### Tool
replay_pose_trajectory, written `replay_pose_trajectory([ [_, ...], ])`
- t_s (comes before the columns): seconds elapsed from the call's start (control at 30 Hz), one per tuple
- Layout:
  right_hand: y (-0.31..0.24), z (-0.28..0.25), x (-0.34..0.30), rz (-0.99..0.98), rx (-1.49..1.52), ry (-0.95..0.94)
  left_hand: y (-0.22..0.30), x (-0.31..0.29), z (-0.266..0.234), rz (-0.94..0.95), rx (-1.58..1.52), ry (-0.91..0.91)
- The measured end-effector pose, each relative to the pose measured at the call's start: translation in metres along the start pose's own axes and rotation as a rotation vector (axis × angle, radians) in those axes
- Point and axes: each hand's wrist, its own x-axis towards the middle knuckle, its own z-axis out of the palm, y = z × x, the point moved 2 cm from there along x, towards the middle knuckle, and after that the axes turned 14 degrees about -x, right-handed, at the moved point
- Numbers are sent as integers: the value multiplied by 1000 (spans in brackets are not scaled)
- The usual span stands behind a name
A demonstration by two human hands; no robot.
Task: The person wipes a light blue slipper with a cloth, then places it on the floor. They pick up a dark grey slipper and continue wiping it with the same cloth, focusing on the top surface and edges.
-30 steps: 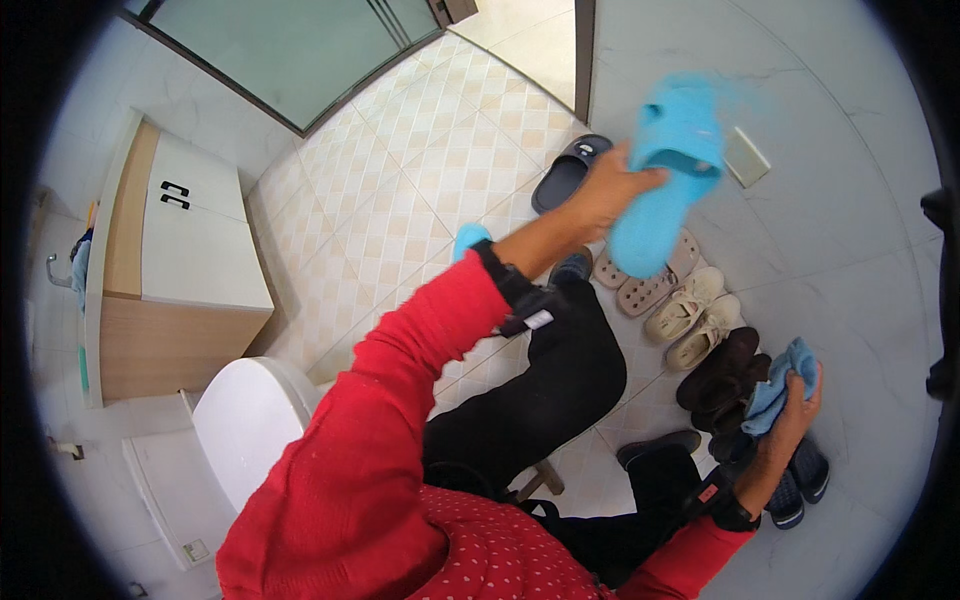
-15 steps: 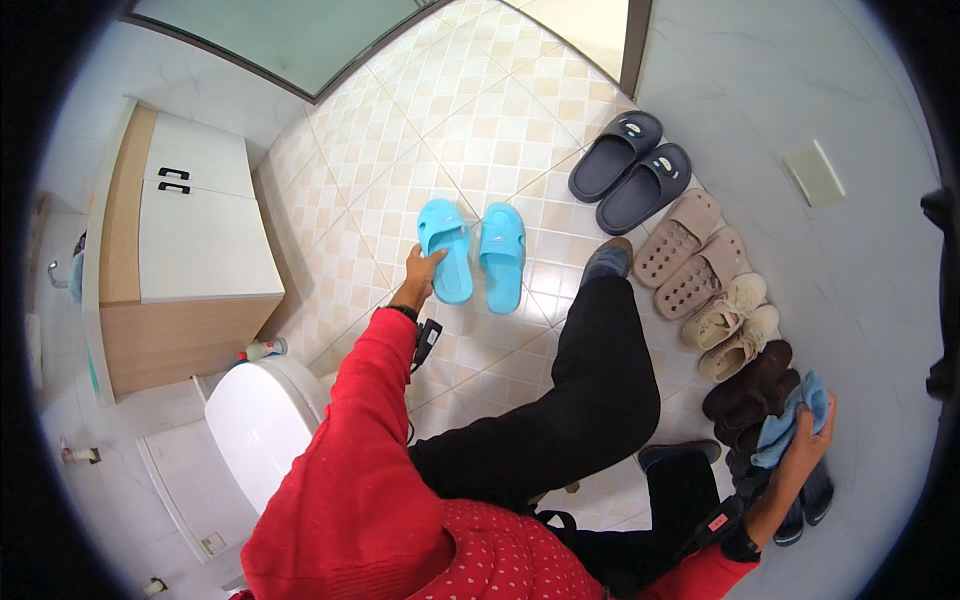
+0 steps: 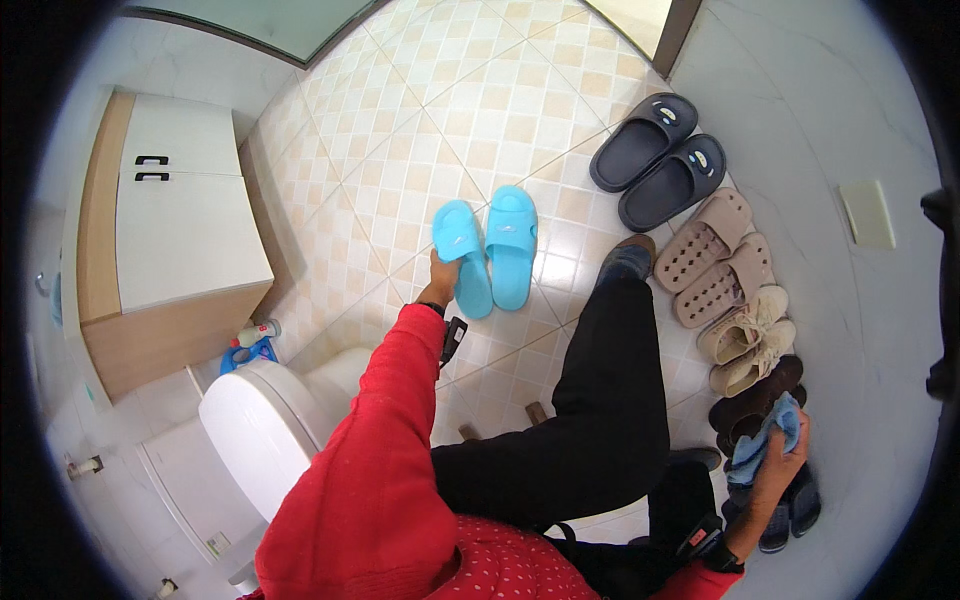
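Note:
Two bright blue slide slippers lie side by side on the tiled floor ahead of me, toes pointing away. My left hand is at the outer edge of the left slipper, closed on its side below the strap; some fingers are hidden. Close by on its right is the right slipper, which no hand touches. At the right, my right hand grips a crumpled light blue cloth, held over the dark shoes by the wall.
Along the right wall stand dark grey slides, beige perforated slides, cream lace-up shoes and brown shoes. At left are a white toilet, a cabinet and bottles. My bent leg stands between.
The left slipper has come nearer to me and closer to the right slipper, with my left hand on it. My right hand still holds the cloth. The whole view has shifted slightly.

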Motion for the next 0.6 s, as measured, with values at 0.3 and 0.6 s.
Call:
replay_pose_trajectory([
  [0.3, -23, 13, 0, -146, -178, 8, -2, 36, 34, 56, -37, -158],
  [0.6, -53, -14, -11, -96, -100, 63, 72, -4, 172, 965, 572, -117],
])
